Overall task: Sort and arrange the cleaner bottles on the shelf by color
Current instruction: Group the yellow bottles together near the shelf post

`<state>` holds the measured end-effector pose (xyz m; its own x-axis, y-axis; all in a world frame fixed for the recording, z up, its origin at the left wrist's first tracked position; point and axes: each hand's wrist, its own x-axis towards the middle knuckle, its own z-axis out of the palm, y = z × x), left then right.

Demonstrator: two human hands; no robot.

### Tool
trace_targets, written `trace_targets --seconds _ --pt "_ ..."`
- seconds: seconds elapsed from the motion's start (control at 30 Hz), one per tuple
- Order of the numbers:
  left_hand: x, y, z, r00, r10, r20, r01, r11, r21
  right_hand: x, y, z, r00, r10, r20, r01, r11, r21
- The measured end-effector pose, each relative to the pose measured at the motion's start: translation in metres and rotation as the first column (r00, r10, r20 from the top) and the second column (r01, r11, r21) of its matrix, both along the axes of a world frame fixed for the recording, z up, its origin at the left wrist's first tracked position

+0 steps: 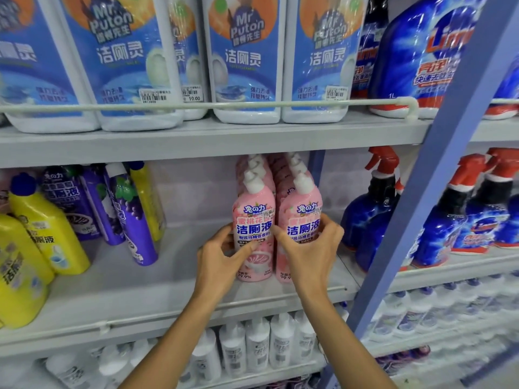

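Two pink bottles stand side by side at the front of their rows, and each is in a hand. The left hand [222,256] curls round the left pink bottle [254,217] at label height, thumb across the front and fingers round the outer side. The right hand [311,248] wraps the right pink bottle [304,217] the same way, its thumb tucked into the seam between the two. Both grips are closed on the bodies, not the caps. More pink bottles queue directly behind the held pair. Outward of the left hand the shelf [168,299] stretches to the leaning purple bottles [132,220] and, beyond them, the yellow bottles [45,228]. Outward of the right hand, past the upright, stand blue spray bottles [373,220].

I'd say the step is squaring up the pink group. To do it well, slide the pair on their bases rather than lifting them: they are tall and narrow, and the ones behind could topple if nudged. Hold the two together, labels forward, and grip low enough that the bases don't kick out.
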<state>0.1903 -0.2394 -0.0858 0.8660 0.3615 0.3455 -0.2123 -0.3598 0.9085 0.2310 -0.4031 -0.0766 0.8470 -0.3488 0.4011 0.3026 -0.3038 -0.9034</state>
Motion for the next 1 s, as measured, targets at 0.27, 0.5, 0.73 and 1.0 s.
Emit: trace_targets --seconds 0.27,0.5,0.73,1.0 --pt "-0.004 -0.017 -0.007 0.999 -0.029 0.036 0.031 0.998 -0.061 0.015 0.001 -0.001 0.977 0.206 0.060 -0.214 0.941 0.262" --pt "0.000 -0.029 -0.019 0.998 0.050 0.024 -0.049 0.999 -0.011 0.018 -0.013 -0.007 0.942 0.335 0.032 -0.335 0.923 0.190" --pt "0.001 -0.033 -0.019 0.997 0.063 0.034 -0.061 0.997 -0.042 0.027 -0.019 -0.006 0.948 0.317 0.021 -0.316 0.934 0.168" --pt "0.000 -0.030 -0.020 0.998 0.013 0.055 -0.008 0.996 -0.089 0.028 -0.025 -0.010 0.950 0.311 0.019 -0.310 0.940 0.139"
